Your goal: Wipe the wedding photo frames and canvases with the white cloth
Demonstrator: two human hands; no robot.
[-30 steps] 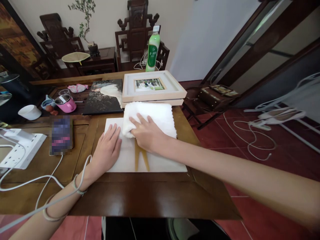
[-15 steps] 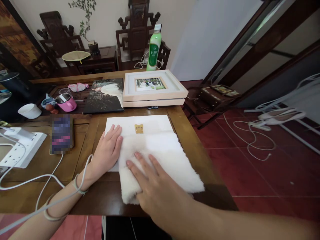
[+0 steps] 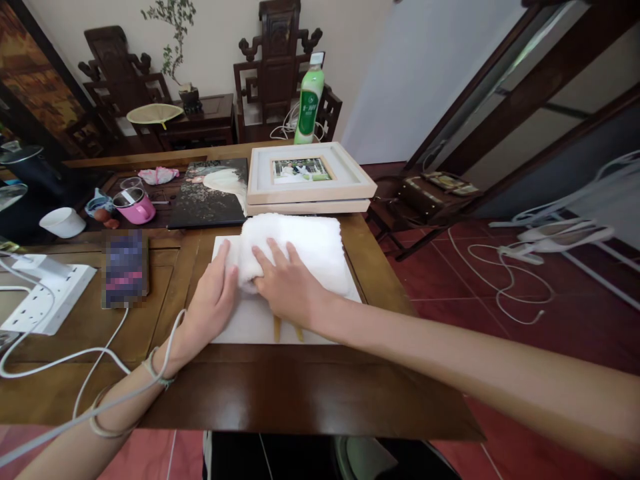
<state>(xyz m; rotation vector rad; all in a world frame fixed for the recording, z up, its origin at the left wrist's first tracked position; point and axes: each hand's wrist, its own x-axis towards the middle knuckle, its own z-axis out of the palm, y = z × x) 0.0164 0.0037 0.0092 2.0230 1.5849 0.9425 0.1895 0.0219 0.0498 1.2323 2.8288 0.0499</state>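
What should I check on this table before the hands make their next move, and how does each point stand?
1. Left hand on the white board: ok, at its left side.
2. Right hand on the white cloth: ok, fingers spread.
3. Yellow piece fully visible: not ok, only two prongs show.
4. White cable off the left forearm: not ok, crosses it.
5. Green bottle upright: ok.
6. Board clean beneath the cloth: cannot tell.

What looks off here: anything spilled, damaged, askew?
No spill or damage visible. Two oddities: a white cable lies across the left forearm, a possible snag; another cord trails loose on the floor at right.
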